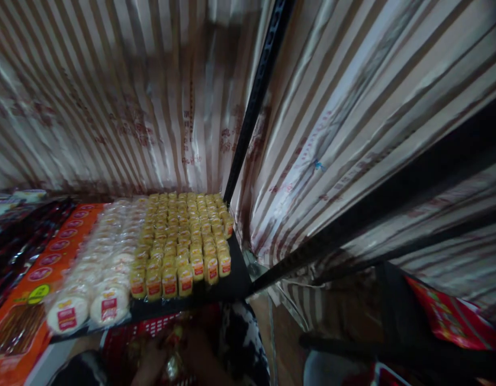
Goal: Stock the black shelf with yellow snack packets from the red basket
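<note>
Low in the view, my left hand (pixel 150 360) and my right hand (pixel 197 351) are close together over a red plastic basket (pixel 151 326). Both are in deep shadow, with fingers that look bent inward. Between them shows a shiny yellow wrapped snack packet (pixel 173 364) with a bit of red; both hands seem closed on it, though the fingertips are blurred. Just beyond, on a dark shelf (pixel 238 273), rows of yellow wrapped snack packets (pixel 178 281) with red labels stand upright. Left of these are two rows of round white wrapped cakes (pixel 109 305).
Orange snack bags (pixel 15 332) and dark shiny packets (pixel 27 241) lie at the shelf's left. A black slotted post (pixel 254 102) rises at its back corner. Striped curtains (pixel 159 107) hang behind. To the right are a black bar (pixel 352 214) and a red package (pixel 452 316).
</note>
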Demonstrator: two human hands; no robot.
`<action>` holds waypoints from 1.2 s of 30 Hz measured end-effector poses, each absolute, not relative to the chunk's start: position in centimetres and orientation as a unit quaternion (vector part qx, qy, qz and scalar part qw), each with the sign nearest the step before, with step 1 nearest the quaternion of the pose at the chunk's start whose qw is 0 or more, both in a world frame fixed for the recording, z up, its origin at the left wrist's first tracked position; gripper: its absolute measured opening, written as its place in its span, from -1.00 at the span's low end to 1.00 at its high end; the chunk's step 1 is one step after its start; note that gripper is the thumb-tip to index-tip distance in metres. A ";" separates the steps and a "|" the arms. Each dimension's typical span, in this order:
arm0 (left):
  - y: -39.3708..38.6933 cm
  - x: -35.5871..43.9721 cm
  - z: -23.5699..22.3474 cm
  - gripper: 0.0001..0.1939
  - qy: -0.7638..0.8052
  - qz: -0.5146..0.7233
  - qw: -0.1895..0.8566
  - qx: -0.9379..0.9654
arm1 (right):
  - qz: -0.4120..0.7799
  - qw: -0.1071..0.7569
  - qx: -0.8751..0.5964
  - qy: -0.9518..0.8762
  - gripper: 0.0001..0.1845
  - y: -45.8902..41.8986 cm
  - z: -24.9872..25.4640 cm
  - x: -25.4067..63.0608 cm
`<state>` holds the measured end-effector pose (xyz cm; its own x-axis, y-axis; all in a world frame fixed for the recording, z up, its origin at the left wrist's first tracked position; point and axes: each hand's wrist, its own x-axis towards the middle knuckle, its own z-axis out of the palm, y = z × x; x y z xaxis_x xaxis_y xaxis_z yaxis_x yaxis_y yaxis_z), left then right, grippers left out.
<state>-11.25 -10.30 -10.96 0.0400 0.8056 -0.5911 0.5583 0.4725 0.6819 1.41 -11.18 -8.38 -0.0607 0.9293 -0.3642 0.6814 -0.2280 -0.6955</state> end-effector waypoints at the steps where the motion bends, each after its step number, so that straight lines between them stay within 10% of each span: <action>1: -10.6 -11.6 -10.3 -0.82 0.681 0.128 0.522 0.497 | 0.388 0.121 -0.687 -0.602 -0.66 -11.6 -7.9 1.7; 18: -8.3 -9.0 7.1 -0.68 0.509 0.194 0.492 0.679 | 0.323 0.323 -0.575 -0.679 -0.60 -14.7 4.1 7.4; 36: 1.6 0.8 11.8 -0.46 0.450 0.304 0.371 0.753 | 0.082 0.480 -0.681 -0.547 -0.48 -8.0 6.0 10.3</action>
